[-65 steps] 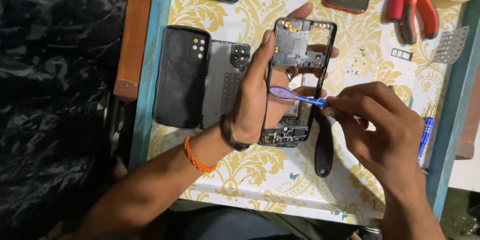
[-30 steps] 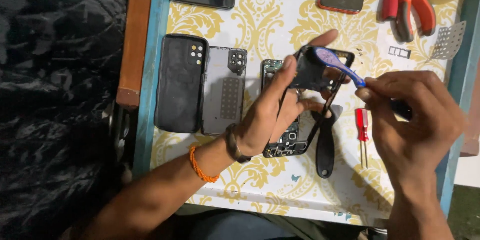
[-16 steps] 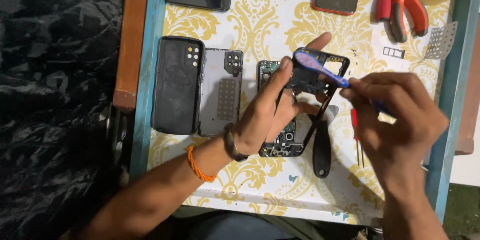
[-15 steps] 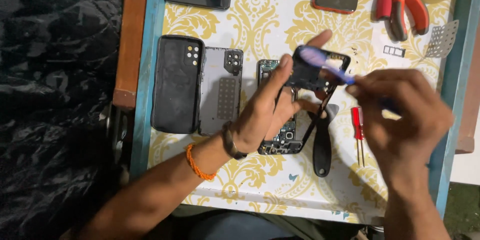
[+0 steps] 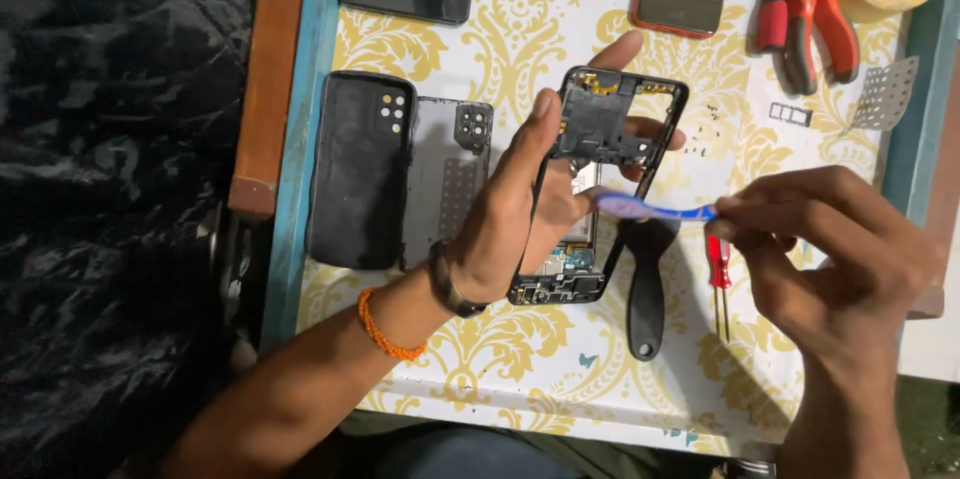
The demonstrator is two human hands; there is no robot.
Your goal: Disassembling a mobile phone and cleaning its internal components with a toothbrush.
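Head view only: left hand [image 5: 520, 209] clamps opened phone frame [image 5: 600, 179] at table centre; right hand [image 5: 830, 249], at 3 o'clock, pinches blue pry tool [image 5: 655, 209], tip at frame's edge. Best kept shallow, frame steady. Red screwdriver [image 5: 718, 274] beside.

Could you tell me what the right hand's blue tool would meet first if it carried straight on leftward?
Probably the left hand's fingers, beside the phone frame; depth is unclear.

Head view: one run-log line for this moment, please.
left hand: holds opened phone frame | right hand: holds blue toothbrush, bristle end at frame | beside: black phone case, grey back cover
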